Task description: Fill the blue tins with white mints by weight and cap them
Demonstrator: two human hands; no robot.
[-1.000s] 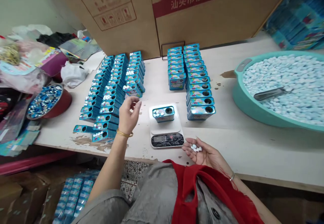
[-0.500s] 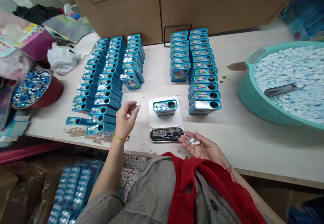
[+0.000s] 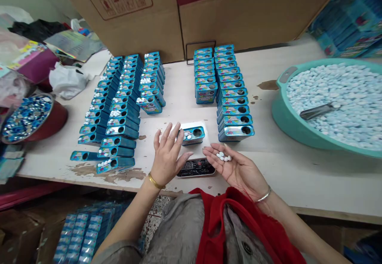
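Observation:
A blue candy tin [image 3: 193,140] stands on the white platform of a kitchen scale [image 3: 199,172], with a few white candies [image 3: 187,135] on its lid beside a round hole. My left hand [image 3: 167,158] is over the scale's left side, fingers spread, fingertips at the tin's left end; whether they touch it I cannot tell. It covers part of the platform and the display. Palm up at the scale's right edge, my right hand [image 3: 241,172] holds several white candies [image 3: 224,156] in its hollow.
Rows of blue tins [image 3: 119,109] fill the left, many with candies on top. More tins [image 3: 234,101] stand right of centre. A turquoise tub [image 3: 286,125] of white candies holds a metal scoop [image 3: 316,111]. A red bowl [image 3: 53,121] and cardboard boxes [image 3: 238,21] border the table.
My left hand has moved right to the tin and spread its fingers. My right hand, still holding candies, has risen slightly toward the scale. The view has shifted a little.

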